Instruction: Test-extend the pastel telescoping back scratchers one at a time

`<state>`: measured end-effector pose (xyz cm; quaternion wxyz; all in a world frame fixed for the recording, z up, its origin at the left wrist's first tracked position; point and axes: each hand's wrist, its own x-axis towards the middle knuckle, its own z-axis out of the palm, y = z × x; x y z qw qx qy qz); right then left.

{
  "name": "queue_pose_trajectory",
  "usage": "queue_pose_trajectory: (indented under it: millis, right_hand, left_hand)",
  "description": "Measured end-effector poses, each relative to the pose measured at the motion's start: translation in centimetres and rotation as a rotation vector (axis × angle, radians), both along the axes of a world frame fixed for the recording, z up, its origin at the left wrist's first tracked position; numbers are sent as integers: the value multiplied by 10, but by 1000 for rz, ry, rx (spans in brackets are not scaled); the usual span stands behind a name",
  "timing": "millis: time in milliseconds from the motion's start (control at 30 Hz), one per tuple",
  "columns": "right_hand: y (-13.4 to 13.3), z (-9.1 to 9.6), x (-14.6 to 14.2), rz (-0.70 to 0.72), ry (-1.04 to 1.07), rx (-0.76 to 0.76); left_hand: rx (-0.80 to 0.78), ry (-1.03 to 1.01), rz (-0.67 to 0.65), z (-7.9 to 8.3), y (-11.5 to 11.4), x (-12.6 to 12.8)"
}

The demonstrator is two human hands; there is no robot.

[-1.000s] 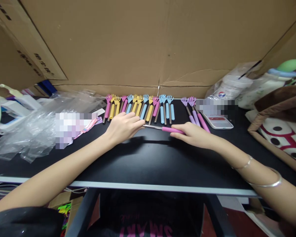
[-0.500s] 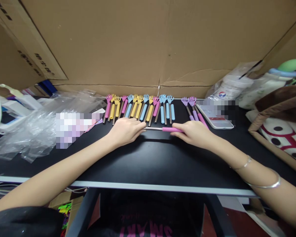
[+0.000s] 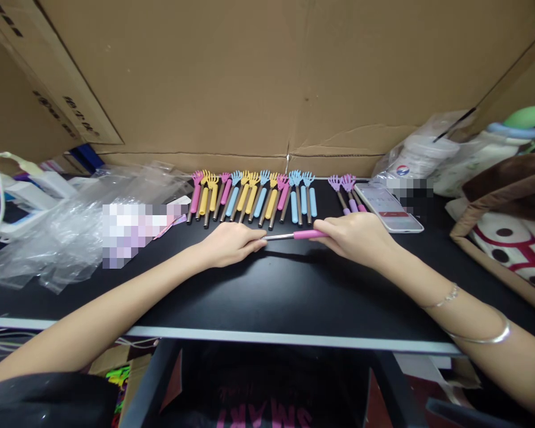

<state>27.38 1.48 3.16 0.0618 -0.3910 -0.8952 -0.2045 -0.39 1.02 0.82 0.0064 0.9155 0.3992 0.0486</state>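
Between my two hands a back scratcher (image 3: 310,234) with a pink sleeve and a thin metal shaft is held level above the black desk (image 3: 267,291). My left hand (image 3: 232,242) pinches the shaft's left end and hides what lies beyond it. Around the pink sleeve, my right hand (image 3: 356,239) is closed on the right end. Behind my hands lies a row of back scratchers (image 3: 252,196) with claw-shaped heads in pink, yellow and blue. Farther right lie purple back scratchers (image 3: 348,184), partly covered by my right hand.
A phone (image 3: 390,208) lies right of the purple scratchers, near a bagged cup (image 3: 421,157). Clear plastic bags (image 3: 66,226) spread over the desk's left side. On the right stands a brown-trimmed bag (image 3: 494,184). A cardboard wall (image 3: 249,77) closes off the back.
My right hand has tilted, its end of the back scratcher rising slightly. My left hand has shifted a little down and right, still pinching the shaft. The row behind is unchanged.
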Motion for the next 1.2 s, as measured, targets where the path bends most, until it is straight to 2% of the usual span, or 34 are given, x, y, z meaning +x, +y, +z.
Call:
queue_pose_trajectory:
  millis: [100,267,600,700,900,1000,1100,1200]
  right_hand:
    - [0,0,0,-5,-6,3]
    - [0,-1,1,-37,-20,-14]
    - [2,0,1,-51,33,-201]
    - [3,0,2,-59,81,-324]
    - [3,5,4,22,242,-839]
    - [5,6,4,60,313,-1026]
    - [6,5,4,69,341,-1117]
    - [6,4,4,37,326,-1056]
  left_hand:
    - [29,-8,27,-1,-1,1]
    - [234,-21,63,-1,-5,3]
    - [620,-112,-46,0,-5,0]
    - [698,-82,-75,2,-3,-1]
    - [812,-21,-142,7,-7,0]
    - [844,-5,-168,10,-10,2]
    - [846,4,-180,10,-11,3]
    - [792,-1,-165,7,-9,2]
